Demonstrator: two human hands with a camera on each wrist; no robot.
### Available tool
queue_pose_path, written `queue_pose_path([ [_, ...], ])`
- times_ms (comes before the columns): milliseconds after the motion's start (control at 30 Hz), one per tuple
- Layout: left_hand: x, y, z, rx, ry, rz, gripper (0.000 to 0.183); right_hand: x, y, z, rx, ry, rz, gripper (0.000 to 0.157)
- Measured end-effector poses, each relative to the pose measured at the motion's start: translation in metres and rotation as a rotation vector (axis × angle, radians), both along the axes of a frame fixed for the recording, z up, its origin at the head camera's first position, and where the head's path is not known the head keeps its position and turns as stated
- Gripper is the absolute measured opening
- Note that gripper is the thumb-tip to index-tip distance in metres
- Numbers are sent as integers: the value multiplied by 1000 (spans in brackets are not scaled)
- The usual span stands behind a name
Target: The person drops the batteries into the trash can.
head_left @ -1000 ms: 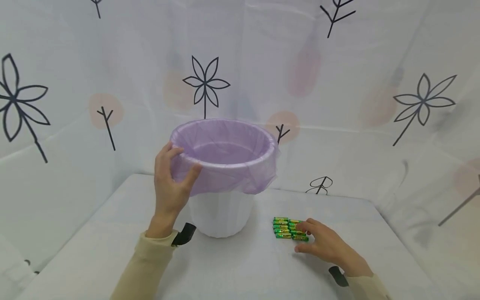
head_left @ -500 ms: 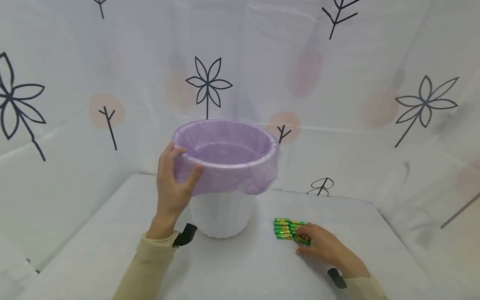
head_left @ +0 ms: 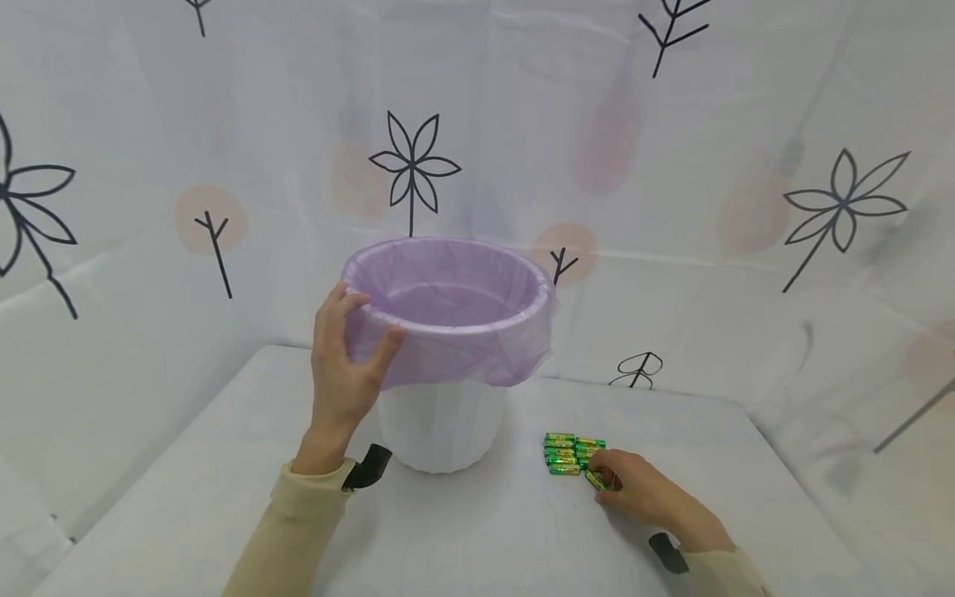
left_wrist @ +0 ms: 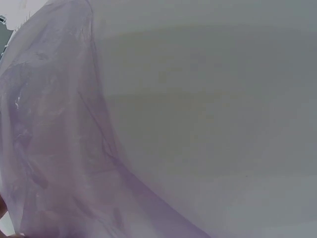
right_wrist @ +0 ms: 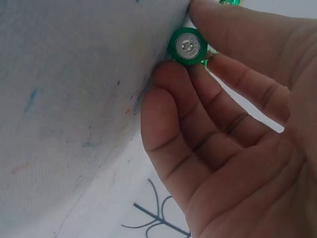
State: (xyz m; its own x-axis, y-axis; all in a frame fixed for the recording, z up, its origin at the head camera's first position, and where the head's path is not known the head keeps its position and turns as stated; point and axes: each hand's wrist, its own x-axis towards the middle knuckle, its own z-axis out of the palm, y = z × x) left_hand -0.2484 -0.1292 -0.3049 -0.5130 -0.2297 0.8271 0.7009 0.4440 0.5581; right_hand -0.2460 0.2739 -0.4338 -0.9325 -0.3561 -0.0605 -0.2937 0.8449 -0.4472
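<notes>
A white bin [head_left: 443,427] stands upright on the table, lined with a purple plastic bag [head_left: 462,356] folded over its rim. My left hand [head_left: 341,385] grips the bin's rim at the left, through the bag. In the left wrist view only the bag [left_wrist: 54,129] and the bin's pale wall [left_wrist: 213,124] show, with a sliver of hand at the edge. Right of the bin, green AAA-looking batteries [head_left: 561,454] lie in two short columns. My right hand [head_left: 647,496] pinches one battery [head_left: 595,480] at the group's near right corner; its round end [right_wrist: 188,46] shows between thumb and fingers.
The table [head_left: 477,539] is covered in white cloth. Behind it hangs a white curtain [head_left: 477,99] printed with flowers and twigs, close beyond the back edge. The bin rises high at the centre left, beside the batteries.
My right hand has closed its thumb and fingers on the nearest right battery, which has turned askew and shifted slightly from its column. The left hand stays on the bin's rim.
</notes>
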Motion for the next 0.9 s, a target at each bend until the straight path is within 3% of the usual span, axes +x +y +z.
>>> queue_pose_path([
  [433, 1, -2, 2, 10, -1, -7, 50, -1, -1, -1, -23, -38, -2, 29],
  [600, 1, -1, 1, 13, -3, -14, 49, 0, 2, 3, -51, -20, 57, 29],
  [767, 0, -1, 0, 5, -6, -6, 50, 2, 6, 15, -87, 60, 144, 29],
  [900, 0, -1, 0, 0, 1, 2, 51, 4, 5, 32, -106, 88, 156, 30],
])
